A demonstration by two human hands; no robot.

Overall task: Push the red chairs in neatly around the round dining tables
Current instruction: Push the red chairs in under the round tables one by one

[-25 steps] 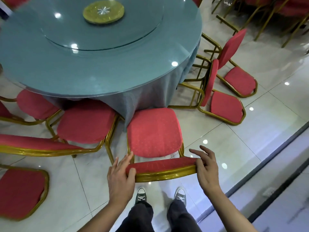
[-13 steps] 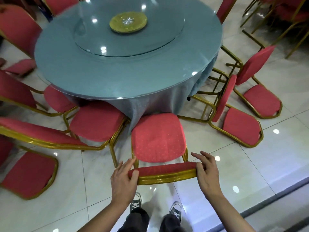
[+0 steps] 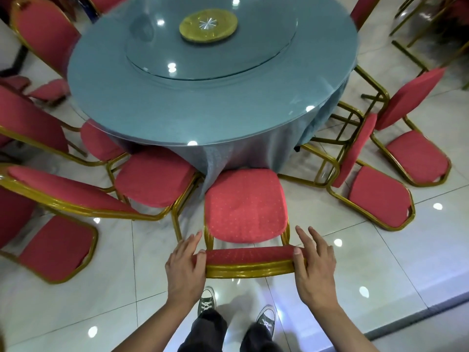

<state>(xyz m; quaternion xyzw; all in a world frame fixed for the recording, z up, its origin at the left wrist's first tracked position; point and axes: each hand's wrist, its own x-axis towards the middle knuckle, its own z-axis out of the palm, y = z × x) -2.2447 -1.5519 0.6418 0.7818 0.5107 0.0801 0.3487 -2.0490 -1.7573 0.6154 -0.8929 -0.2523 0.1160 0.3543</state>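
Both my hands hold the backrest of one red chair at the round table's near edge.

I see the round table [image 3: 210, 107], draped in blue-grey cloth under a glass top, filling the upper view, with a glass turntable [image 3: 210, 44] on it and a gold disc [image 3: 208, 26] at its centre. Red padded chairs with gold metal frames ring it; two at the right [image 3: 378, 196] face away from the table. The red chair [image 3: 245, 207] in front of me points its seat at the hanging cloth. My left hand [image 3: 185, 268] clasps the backrest's left end, thumb on top; my right hand [image 3: 314, 265] clasps the right end, fingers extended forward.
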